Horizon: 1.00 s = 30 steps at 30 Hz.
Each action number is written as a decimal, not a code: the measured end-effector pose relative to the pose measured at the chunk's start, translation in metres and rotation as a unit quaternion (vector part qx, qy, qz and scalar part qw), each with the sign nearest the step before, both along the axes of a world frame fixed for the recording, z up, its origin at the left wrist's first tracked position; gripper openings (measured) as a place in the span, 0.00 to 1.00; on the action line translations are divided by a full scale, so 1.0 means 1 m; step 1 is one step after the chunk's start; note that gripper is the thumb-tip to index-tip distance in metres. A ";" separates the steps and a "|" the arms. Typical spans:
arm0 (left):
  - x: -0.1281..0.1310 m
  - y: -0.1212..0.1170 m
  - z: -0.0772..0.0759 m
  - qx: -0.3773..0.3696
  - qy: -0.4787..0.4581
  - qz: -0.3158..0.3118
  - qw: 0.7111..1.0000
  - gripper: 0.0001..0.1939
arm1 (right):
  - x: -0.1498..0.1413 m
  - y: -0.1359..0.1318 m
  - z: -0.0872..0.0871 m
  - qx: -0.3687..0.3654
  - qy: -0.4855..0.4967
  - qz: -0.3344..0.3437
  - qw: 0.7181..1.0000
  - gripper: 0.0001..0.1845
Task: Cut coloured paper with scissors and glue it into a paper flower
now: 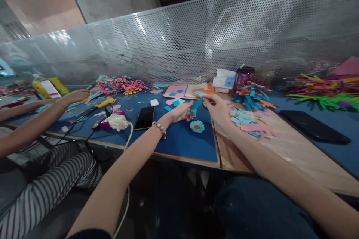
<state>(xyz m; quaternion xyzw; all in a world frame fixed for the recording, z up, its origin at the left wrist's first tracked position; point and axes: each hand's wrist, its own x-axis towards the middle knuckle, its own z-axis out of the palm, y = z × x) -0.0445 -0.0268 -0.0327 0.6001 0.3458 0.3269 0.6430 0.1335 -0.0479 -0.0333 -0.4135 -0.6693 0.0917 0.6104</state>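
Observation:
A teal piece of paper [198, 103] spans the small gap between my two hands. My left hand [182, 112], with a beaded bracelet on the wrist, has its fingers closed around the paper's lower end. At the other side, the thumb and finger of my right hand [218, 110] are pinched at the paper's upper edge; what exactly they grip is too small to make out. Just below my left fingers lies a light blue paper flower [197, 126] with an orange centre. Blue paper pieces [178, 101] lie beyond my left hand, near pink and orange sheets [175, 91].
A phone [144, 118], a white earbud case [154, 102] and a power strip [115, 121] lie left. Paper scraps [246, 119], a tissue pack [224, 81] and a dark device [314, 126] are right. Another person's hand [77, 96] works at far left. A perforated metal screen [174, 48] stands behind.

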 end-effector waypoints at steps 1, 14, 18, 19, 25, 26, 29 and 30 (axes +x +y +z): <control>-0.001 0.001 -0.001 -0.008 0.006 0.001 1.000 0.23 | 0.000 0.000 0.000 -0.008 0.006 0.007 1.000 0.13; -0.001 0.004 -0.003 0.010 0.002 0.052 0.999 0.15 | 0.002 0.000 -0.001 0.005 -0.022 0.026 0.999 0.13; -0.003 0.007 -0.005 0.021 -0.010 0.036 0.999 0.16 | 0.002 -0.001 0.001 0.022 -0.013 0.032 0.999 0.12; -0.004 0.007 -0.004 0.020 -0.020 0.026 0.999 0.16 | 0.002 -0.001 0.001 0.025 -0.007 0.031 0.999 0.12; -0.005 0.005 0.000 -0.014 -0.053 -0.015 0.998 0.16 | 0.003 0.003 0.000 -0.011 0.042 0.051 0.998 0.13; -0.005 0.004 0.001 -0.012 -0.057 -0.010 0.998 0.16 | 0.003 0.004 -0.001 -0.016 0.046 0.053 0.997 0.13; -0.004 0.005 -0.001 0.002 -0.063 0.019 0.998 0.13 | 0.002 0.003 0.000 -0.026 0.051 0.057 0.997 0.13; -0.004 0.006 -0.002 0.005 -0.060 0.027 0.998 0.12 | 0.002 0.002 0.000 -0.028 0.055 0.057 0.996 0.13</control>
